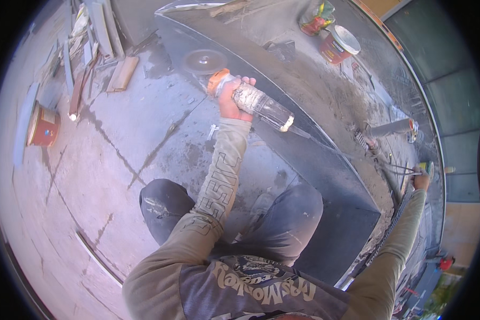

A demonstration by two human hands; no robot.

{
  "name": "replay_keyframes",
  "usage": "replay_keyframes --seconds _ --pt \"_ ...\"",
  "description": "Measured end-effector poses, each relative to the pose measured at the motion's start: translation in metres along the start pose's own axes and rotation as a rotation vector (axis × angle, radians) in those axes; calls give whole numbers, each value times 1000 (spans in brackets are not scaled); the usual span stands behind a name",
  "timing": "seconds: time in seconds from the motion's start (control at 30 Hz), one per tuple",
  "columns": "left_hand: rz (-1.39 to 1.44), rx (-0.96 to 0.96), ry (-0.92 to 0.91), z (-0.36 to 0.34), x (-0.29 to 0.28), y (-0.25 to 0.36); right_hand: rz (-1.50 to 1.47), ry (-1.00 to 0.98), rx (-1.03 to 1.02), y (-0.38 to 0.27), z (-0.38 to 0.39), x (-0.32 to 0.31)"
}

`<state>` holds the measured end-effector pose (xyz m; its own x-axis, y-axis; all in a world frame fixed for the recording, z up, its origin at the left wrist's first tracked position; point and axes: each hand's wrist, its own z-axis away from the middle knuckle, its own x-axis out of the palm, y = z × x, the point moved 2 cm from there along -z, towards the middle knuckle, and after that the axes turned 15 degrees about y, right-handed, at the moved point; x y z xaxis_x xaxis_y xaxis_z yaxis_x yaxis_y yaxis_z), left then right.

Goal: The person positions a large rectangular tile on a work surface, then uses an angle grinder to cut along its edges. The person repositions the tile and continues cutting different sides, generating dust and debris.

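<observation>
My left hand (pixel 230 98) grips the dusty body of an angle grinder (pixel 253 100) with an orange head, and its round disc (pixel 202 61) sits against the upper edge of a large dark stone slab (pixel 304 160). My right hand (pixel 421 180) reaches far right and rests on the slab's dusty top, holding a small dark thing I cannot make out. A cable runs from the grinder's tail across the slab's face. My knees in dusty trousers are below the slab's edge.
Two red-and-white paint cans stand about, one on the slab top (pixel 337 45) and one on the floor at the left (pixel 41 127). A second tool (pixel 392 128) lies on the slab at the right. Wood scraps and strips (pixel 121 73) lie on the cracked concrete floor.
</observation>
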<state>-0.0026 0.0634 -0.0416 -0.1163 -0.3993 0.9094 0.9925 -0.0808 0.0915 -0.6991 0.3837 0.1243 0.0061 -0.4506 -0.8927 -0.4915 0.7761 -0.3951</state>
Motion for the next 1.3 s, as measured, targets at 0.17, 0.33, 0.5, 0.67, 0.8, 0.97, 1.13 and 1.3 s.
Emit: replay_keyframes --seconds 0.17,0.33,0.5,0.67,0.8,0.97,1.13,1.3 --pt "107 -40 -39 3 12 -42 607 199 -738 -3 -29 -57" --pt "31 4 5 -1 -7 -1 -316 -18 -843 -327 229 51" --pt "80 -105 1 -3 -3 -22 -344 -245 -1351 -425 394 91" --pt "21 -119 -76 -10 -6 -9 -72 -313 -1216 -444 426 153" --pt "-6 -100 -121 -29 -15 7 -13 -287 -1272 -465 437 169" --pt "-78 -76 -89 -48 -12 13 -188 -209 -1400 -472 432 202" --pt "-153 -34 -88 -63 -4 27 -227 -177 -1359 -485 437 218" --pt "-182 -26 -88 -85 -1 37 -221 -167 -1343 -501 433 233"
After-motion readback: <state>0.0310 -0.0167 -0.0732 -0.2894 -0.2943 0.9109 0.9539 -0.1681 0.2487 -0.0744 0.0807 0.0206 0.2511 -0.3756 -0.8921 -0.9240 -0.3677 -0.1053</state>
